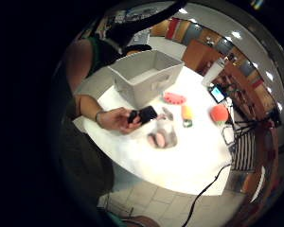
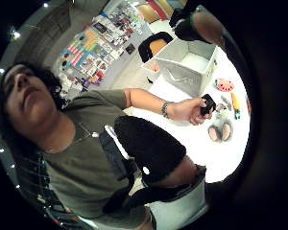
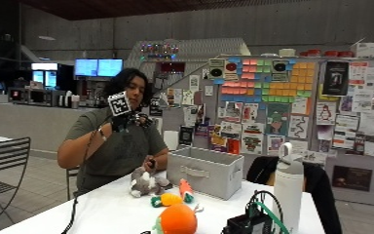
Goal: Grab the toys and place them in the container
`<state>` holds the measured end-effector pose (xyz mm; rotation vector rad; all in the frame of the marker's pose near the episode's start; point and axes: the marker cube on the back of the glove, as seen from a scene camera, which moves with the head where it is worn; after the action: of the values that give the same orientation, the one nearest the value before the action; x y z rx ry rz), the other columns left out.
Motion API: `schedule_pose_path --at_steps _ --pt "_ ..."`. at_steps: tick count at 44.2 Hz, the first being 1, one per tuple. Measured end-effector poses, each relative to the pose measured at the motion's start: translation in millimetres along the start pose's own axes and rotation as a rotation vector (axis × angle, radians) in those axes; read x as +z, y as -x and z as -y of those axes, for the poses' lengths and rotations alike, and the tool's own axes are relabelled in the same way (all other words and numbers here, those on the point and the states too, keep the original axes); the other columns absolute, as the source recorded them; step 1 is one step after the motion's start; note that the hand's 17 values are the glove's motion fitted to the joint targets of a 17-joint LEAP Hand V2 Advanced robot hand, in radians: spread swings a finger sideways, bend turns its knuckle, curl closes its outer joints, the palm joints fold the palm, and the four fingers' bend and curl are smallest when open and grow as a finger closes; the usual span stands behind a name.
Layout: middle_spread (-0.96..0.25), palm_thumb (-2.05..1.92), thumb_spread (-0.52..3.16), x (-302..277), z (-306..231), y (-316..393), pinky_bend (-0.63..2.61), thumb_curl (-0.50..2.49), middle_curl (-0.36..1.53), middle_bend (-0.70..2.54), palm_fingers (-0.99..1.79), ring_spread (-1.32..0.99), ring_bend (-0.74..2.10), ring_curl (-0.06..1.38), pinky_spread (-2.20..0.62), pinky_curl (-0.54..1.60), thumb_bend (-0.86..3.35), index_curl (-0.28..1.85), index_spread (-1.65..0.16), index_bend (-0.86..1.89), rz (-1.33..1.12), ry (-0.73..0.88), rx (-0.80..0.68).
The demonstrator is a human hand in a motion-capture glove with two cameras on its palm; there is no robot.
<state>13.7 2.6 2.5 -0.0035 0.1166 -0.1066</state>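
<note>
White round surface (image 1: 189,161) carries everything. Grey fabric container (image 3: 206,170) sits on it, open top, nothing visible inside from the palm views. Toys all out on the surface beside it: grey plush animal (image 3: 145,183) lying nearest the person, orange ball (image 3: 177,219) at the near edge in the outside view, carrot-shaped toy (image 1: 186,115), pink watermelon slice (image 1: 174,98) closest to the container's front wall.

Gloved right hand (image 3: 123,122) is raised at chest height, well above the surface and apart from every toy; can't tell if its fingers are spread or curled, too small and blocked. It holds no toy that I can see.

Bare left hand (image 1: 116,119) is low over the surface, gripping a small black device (image 1: 144,115), just beside the plush.

Key relation: toys lie below and forward of the right hand, container past them. Likely nothing is placed yet. Plush looks the nearest pick; the hand would need to come down and forward.
</note>
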Motion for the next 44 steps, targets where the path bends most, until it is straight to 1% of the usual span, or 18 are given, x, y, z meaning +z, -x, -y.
schedule_pose_path --at_steps 1,3,6,8,10,12,15,19,25,30,34,39,44 --pt "-0.06 -0.1 0.41 1.4 -1.1 -3.5 0.39 0.0 0.03 0.21 0.6 -0.11 0.43 0.06 -0.02 0.07 -0.07 0.03 -0.15 0.2 -0.035 0.001 -0.028" --pt "-0.08 -0.1 0.55 5.5 -4.0 -12.9 0.41 0.01 0.05 0.2 0.58 -0.14 0.48 0.1 -0.02 0.11 -0.07 0.06 -0.19 0.19 -0.134 0.003 -0.093" --pt "-0.1 -0.11 0.71 7.5 -5.1 -24.8 0.43 0.02 0.07 0.2 0.56 -0.19 0.51 0.14 -0.03 0.15 -0.07 0.1 -0.25 0.19 -0.196 0.006 -0.093" --pt "-0.11 -0.11 0.79 5.4 -4.1 -25.3 0.45 0.02 0.08 0.2 0.56 -0.21 0.53 0.15 -0.03 0.17 -0.07 0.11 -0.27 0.19 -0.136 0.005 -0.038" --pt "-0.12 -0.11 0.86 1.9 -1.8 -14.4 0.45 0.03 0.09 0.2 0.55 -0.23 0.53 0.16 -0.03 0.18 -0.07 0.12 -0.3 0.19 -0.003 0.002 0.075" --pt "-0.12 -0.11 0.91 -1.1 -1.0 -8.5 0.45 0.04 0.1 0.21 0.55 -0.24 0.54 0.16 -0.03 0.18 -0.07 0.13 -0.31 0.19 0.091 0.003 0.139" --pt "-0.13 -0.11 0.97 -2.0 -1.5 -14.8 0.46 0.05 0.12 0.22 0.55 -0.26 0.54 0.17 -0.04 0.2 -0.07 0.15 -0.34 0.19 0.109 0.0 0.16" --pt "-0.14 -0.11 1.03 2.1 -5.1 -38.9 0.46 0.06 0.14 0.24 0.56 -0.28 0.55 0.17 -0.05 0.21 -0.08 0.16 -0.36 0.19 -0.003 -0.011 0.137" --pt "-0.16 -0.11 1.1 4.4 1.3 -82.6 0.48 0.07 0.17 0.27 0.58 -0.3 0.57 0.18 -0.06 0.22 -0.07 0.18 -0.38 0.18 -0.034 -0.073 0.394" --pt "-0.18 -0.08 1.17 18.8 6.2 -159.0 0.48 0.08 0.19 0.29 0.61 -0.32 0.6 0.19 -0.08 0.23 -0.05 0.19 -0.39 0.19 -0.143 -0.129 0.623" --pt "-0.19 -0.03 1.22 39.5 11.3 -221.5 0.48 0.11 0.21 0.3 0.6 -0.33 0.61 0.2 -0.09 0.24 -0.02 0.21 -0.39 0.19 -0.178 -0.17 0.788" --pt "-0.2 -0.01 1.27 72.6 18.8 -295.1 0.46 0.13 0.22 0.31 0.59 -0.34 0.62 0.21 -0.08 0.25 -0.01 0.23 -0.4 0.21 -0.115 -0.166 0.972" --pt "-0.21 0.02 1.35 108.4 23.8 -353.3 0.46 0.16 0.24 0.31 0.57 -0.34 0.58 0.2 -0.08 0.26 0.0 0.26 -0.4 0.24 -0.036 -0.153 1.116"
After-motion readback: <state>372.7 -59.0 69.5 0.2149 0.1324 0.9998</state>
